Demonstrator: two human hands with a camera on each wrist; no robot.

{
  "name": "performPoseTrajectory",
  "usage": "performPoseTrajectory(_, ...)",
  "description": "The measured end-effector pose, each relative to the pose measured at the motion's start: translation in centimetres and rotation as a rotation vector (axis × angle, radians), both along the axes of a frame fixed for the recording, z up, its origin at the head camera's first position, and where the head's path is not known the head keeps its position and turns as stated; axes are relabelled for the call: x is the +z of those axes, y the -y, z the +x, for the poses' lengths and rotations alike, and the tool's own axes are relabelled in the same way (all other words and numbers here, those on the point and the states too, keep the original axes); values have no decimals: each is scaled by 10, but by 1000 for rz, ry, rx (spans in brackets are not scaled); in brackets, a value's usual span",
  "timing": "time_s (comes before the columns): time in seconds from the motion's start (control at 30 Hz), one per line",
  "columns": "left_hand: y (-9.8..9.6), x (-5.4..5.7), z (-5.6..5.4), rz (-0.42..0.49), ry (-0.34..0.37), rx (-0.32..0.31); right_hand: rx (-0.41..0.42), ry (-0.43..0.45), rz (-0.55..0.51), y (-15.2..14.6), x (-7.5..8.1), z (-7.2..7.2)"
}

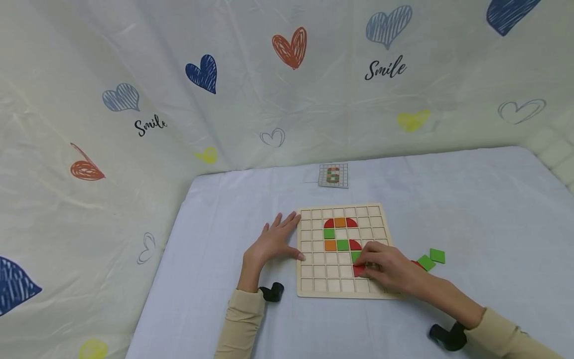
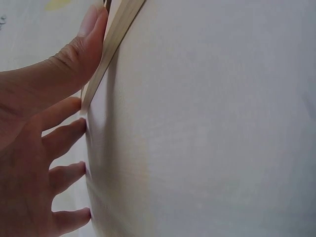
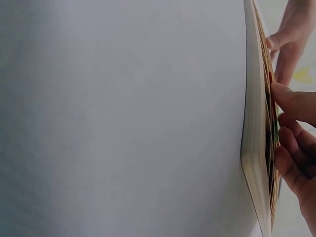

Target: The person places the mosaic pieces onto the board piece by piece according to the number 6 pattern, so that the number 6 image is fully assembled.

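A square wooden grid board lies on the white-covered table. My left hand spreads along its left side, fingers fairly straight, thumb tip at the edge. In the left wrist view the left thumb overlaps the board's rim. Over the lower right of the board, my right hand pinches a red tile at a grid cell, partly hidden by the fingers. Just above it sits a green tile. Red rounded, orange and green tiles fill several cells higher up.
Loose green tiles and a partly covered red piece lie right of the board. A pattern card with a coloured grid lies at the table's back. A black wrist device is beside the left wrist, another beside the right.
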State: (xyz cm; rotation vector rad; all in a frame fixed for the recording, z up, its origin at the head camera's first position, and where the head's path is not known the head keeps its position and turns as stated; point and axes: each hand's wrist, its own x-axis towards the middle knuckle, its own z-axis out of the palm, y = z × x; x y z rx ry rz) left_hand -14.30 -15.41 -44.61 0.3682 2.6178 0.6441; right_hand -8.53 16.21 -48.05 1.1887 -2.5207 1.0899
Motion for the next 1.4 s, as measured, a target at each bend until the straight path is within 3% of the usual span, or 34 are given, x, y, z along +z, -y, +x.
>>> performPoseTrajectory(0.3, 0, 0, 1, 5, 2, 5, -31, -58, -29, -9, 4, 1)
performPoseTrajectory(0.73, 0, -2, 1, -5, -1, 2, -169, -52, 82, -48, 4, 9)
performPoseTrajectory(0.97, 0, -1, 1, -14, -5, 0, -226, -157, 107, -71, -1, 10)
performPoseTrajectory(1.2, -1, -2, 0, -18, -1, -2, -228, -244, 49, -91, -12, 11)
performPoseTrajectory(1.4, 0, -1, 0, -8, 7, -1, -244, -245, 44, -102, -12, 13)
